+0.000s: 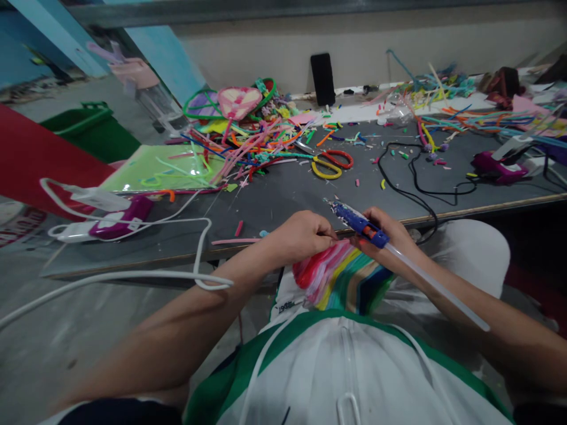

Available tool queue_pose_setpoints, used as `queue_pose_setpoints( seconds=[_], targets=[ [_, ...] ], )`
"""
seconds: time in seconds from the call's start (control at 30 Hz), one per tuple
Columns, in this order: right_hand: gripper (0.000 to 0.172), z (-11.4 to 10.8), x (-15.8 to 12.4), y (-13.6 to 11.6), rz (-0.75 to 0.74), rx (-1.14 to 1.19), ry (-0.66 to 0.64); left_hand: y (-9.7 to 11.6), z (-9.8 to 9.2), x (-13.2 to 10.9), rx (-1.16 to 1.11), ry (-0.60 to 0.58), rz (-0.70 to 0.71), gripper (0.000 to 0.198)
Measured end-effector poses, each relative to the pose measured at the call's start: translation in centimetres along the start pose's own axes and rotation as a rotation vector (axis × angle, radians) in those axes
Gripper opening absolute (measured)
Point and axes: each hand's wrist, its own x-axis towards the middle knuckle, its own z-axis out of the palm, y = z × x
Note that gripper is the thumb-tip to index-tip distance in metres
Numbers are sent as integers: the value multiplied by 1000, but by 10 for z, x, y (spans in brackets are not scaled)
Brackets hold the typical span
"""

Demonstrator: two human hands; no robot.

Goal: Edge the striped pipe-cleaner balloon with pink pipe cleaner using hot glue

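Here, a soft striped piece hangs over the person's lap, just on the near side of the table. Make it the middle of a clock, with 12 pointing away from the person. Its stripes run from red and pink to yellow, green, tan and dark blue.

The left hand sits at 11 o'clock, touching the piece. Its fingers are bent and nearly closed, with the thumb and fingertips pinching the top edge. The right hand is at 1 o'clock, curled around a blue glue gun. Its fingertips are close to the top edge too, but I can't tell if they press on it. The gun's tip points to 10 o'clock, and its long clear glue stick pokes out toward 4 o'clock, above the right arm.

Straight up at 12 are scissors with one red loop and one yellow loop. Farther off that way, a black phone leans on the wall. A big messy pile of fuzzy sticks lies at 11 o'clock. A thin black cord loops at 1 o'clock.
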Motion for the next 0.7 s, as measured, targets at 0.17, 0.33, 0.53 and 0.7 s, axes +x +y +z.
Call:
queue_pose_setpoints(
  seconds=[0.17, 0.33, 0.53, 0.7],
  targets=[
    [22, 0, 0, -2, 17, 20, -3, 0, 0, 1, 1, -4, -2, 27],
    [21, -1, -1, -2, 12, 15, -1, 1, 1, 1, -4, -2, -10, 26],
    [21, 0, -1, 1, -6, 29, -2, 1, 0, 0, -6, -12, -25, 27],
    [21, 1, -1, 1, -2, 26, 4, 2, 0, 0, -1, -11, -19, 27]
  ],
)
